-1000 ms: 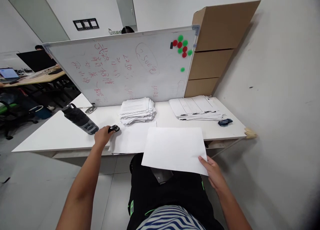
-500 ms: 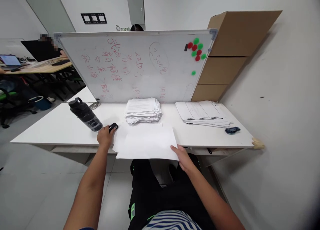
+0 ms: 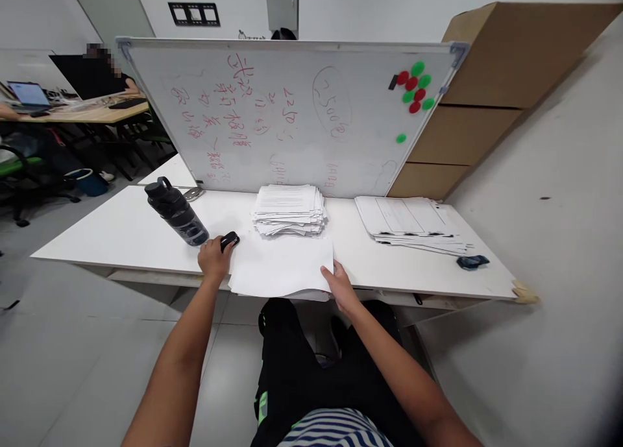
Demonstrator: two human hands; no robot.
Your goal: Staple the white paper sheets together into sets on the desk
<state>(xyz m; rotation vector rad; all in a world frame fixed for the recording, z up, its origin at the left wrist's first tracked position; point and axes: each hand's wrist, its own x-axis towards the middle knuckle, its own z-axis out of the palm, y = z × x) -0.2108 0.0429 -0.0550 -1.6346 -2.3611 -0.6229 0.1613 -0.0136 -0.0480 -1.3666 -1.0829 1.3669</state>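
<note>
Left fingers [image 3: 216,242] grip black object [image 3: 230,241] beside capped bottle [image 3: 178,212], contents hidden.

Whiteboard [image 3: 363,142], handwriting in red: "2500" [image 3: 329,96] inside a drawn loop, a character after it unclear; to its left a number [image 3: 289,106] that looks like "2250", then smaller digits and columns of Chinese characters [image 3: 238,100], strokes too loose to read surely. Faint red marks [image 3: 331,180] low on the board, perhaps a date, not certain. Print on the paper pile [image 3: 287,199], the fanned sheets [image 3: 403,215], the bottle [image 3: 178,212] and the laptop screen [image 3: 28,94] too small to read; wall sign [image 3: 250,36] mostly hidden by the board's top edge.
</note>
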